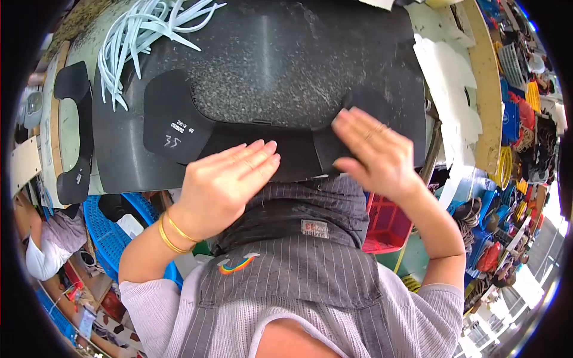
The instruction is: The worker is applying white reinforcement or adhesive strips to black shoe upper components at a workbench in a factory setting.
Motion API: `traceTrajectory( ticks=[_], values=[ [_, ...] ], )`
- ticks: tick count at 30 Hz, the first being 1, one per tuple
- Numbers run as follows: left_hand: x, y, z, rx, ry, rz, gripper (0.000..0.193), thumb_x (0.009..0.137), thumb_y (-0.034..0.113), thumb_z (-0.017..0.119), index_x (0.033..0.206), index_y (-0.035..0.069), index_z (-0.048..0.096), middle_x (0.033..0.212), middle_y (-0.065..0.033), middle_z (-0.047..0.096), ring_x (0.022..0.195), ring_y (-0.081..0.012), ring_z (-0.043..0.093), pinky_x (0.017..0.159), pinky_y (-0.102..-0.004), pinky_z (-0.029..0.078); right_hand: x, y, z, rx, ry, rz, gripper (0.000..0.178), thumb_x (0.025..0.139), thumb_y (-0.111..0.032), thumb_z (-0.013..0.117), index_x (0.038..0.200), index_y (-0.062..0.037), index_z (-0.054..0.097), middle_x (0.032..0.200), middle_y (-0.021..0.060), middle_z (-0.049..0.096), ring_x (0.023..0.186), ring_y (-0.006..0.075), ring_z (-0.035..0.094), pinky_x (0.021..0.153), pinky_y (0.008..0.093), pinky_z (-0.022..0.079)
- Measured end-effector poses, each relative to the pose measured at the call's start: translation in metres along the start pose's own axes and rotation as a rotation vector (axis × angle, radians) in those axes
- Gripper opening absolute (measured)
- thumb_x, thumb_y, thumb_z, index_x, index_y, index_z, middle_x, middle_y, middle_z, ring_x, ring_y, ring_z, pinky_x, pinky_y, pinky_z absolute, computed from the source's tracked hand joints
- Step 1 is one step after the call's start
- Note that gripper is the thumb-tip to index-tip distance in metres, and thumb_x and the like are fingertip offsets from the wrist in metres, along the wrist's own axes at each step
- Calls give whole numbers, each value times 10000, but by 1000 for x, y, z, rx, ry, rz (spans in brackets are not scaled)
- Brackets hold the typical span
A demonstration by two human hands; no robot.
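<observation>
I'm pressing my left hand and right hand, both spread flat, on the black pattern piece lying over the black sheet.

Black U-shaped cut piece, flat on dark speckled sheet, white markings on left lobe, lower edge under both hands.
</observation>
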State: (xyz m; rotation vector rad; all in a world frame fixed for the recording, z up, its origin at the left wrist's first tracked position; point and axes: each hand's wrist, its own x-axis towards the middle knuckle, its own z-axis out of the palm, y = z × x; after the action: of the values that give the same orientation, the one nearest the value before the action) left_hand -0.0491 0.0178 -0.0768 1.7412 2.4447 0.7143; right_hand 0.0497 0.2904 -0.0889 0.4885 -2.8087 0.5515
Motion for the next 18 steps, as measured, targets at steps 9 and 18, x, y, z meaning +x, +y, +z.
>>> traceTrajectory(
  ticks=[9, 18],
  values=[
    [-7, 14, -37, -716, 178, -551, 320, 812, -37, 682, 1131, 0, 681, 1074, -87, 726, 939, -140, 687, 870, -275, 537, -10, -1, -22, 660, 598, 556, 443, 1036, -336, 413, 1208, 2, 642, 1208, 145, 658, 1148, 227, 604, 1015, 359, 432],
    [-39, 32, -74, -1745, 707, -693, 174, 900, 75, 684, 1049, -16, 681, 981, -66, 715, 850, -131, 671, 813, -280, 536, 98, -114, 16, 1674, 85, 381, 324, 893, -86, 699, 1189, 10, 608, 1078, 68, 680, 991, 121, 626, 907, 299, 494]
  ],
)
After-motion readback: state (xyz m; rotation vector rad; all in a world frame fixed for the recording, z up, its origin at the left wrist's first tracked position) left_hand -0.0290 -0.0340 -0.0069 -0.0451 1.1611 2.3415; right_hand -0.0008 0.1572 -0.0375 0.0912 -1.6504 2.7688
